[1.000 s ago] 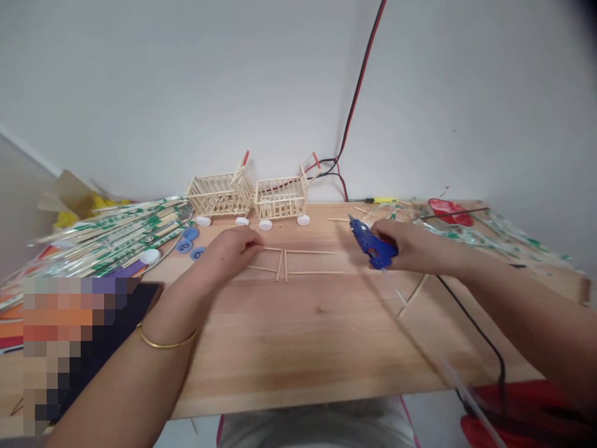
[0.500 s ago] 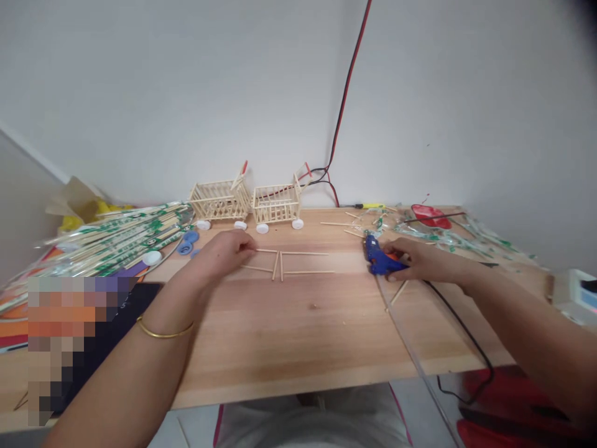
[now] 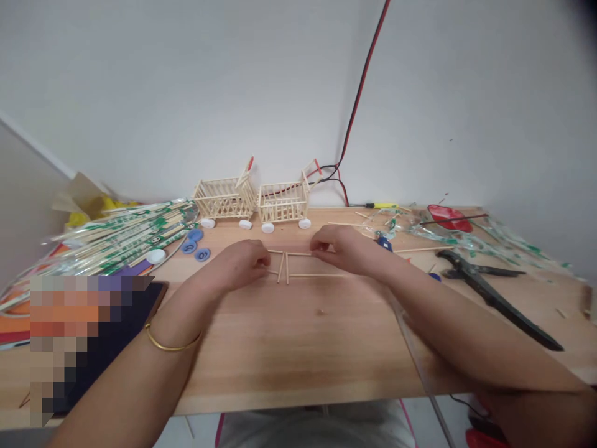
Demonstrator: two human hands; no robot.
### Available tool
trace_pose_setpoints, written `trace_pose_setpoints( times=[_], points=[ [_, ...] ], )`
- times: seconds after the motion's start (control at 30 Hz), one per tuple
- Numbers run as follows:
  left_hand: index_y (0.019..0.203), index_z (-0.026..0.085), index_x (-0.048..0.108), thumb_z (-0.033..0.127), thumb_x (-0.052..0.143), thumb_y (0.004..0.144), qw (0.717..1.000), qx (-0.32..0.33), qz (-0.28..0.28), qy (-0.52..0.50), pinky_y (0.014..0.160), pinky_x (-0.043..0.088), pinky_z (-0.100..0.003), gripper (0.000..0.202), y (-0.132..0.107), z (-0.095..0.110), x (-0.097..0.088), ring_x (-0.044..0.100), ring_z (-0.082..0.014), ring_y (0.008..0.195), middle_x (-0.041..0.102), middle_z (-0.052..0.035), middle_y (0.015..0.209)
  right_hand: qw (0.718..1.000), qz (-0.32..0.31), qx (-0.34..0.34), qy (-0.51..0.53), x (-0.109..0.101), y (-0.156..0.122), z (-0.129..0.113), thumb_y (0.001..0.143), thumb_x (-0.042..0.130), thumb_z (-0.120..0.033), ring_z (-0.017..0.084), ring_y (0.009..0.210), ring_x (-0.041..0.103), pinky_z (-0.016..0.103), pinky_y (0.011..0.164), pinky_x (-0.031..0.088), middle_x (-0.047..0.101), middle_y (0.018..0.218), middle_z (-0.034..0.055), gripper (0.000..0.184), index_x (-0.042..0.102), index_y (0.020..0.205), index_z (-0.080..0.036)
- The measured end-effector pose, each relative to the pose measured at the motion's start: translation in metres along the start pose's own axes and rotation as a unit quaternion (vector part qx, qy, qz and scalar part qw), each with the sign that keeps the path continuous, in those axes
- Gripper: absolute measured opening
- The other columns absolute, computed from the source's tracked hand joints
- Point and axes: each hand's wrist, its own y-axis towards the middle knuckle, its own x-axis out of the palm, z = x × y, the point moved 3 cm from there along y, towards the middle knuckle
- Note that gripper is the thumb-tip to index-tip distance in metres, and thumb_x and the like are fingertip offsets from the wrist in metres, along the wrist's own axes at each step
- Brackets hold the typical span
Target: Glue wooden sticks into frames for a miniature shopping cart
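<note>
Two long thin wooden sticks (image 3: pixel 317 275) lie roughly parallel on the table, and two short sticks (image 3: pixel 288 269) cross them near the middle, set close together at a slight angle. My left hand (image 3: pixel 245 264) is closed, its fingertips gripping the left end of the far stick and close to the near one. With thumb and finger pinched, my right hand (image 3: pixel 340 247) holds the far stick on its right side. The blue glue gun (image 3: pixel 385 243) lies beyond my right forearm, which covers most of it.
Two small stick-built carts (image 3: pixel 283 204) with white wheels stand at the back. Wrapped chopsticks (image 3: pixel 130 233), blue bottle caps (image 3: pixel 202 254) and a dark phone-like slab (image 3: pixel 112 348) are on the left. Black-handled cutters (image 3: pixel 494 292), plastic wrappers and a red piece (image 3: pixel 450 219) lie right.
My right hand has let go of the glue gun and moved left to the stick. My left hand has shifted slightly toward the near stick. The cutters have come into view.
</note>
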Motion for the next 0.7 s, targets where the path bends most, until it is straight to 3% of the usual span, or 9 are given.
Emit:
trace_pose_setpoints(
  times=[0.3, 0.7],
  points=[
    [0.076, 0.016, 0.066, 0.018, 0.050, 0.073, 1.000, 0.005, -0.014, 0.020, 0.066, 0.041, -0.025, 0.017, 0.003, -0.003, 0.007, 0.055, -0.0159, 0.076, 0.060, -0.0048, 0.080, 0.996, -0.027, -0.089, 0.006, 0.023, 0.036, -0.018, 0.081, 0.054, -0.015, 0.015, 0.076, 0.056, 0.025, 0.069, 0.038, 0.064, 0.084, 0.0070, 0.016, 0.069, 0.083, -0.015],
    [0.073, 0.018, 0.068, 0.018, 0.050, 0.076, 1.000, 0.019, -0.007, 0.017, 0.067, 0.040, -0.025, 0.018, 0.007, -0.008, 0.016, 0.056, -0.0160, 0.075, 0.060, -0.0042, 0.077, 0.985, -0.092, -0.136, 0.044, 0.041, 0.043, -0.024, 0.080, 0.056, -0.018, 0.014, 0.071, 0.056, 0.024, 0.067, 0.037, 0.063, 0.083, 0.0058, 0.015, 0.071, 0.082, -0.015]
  ],
)
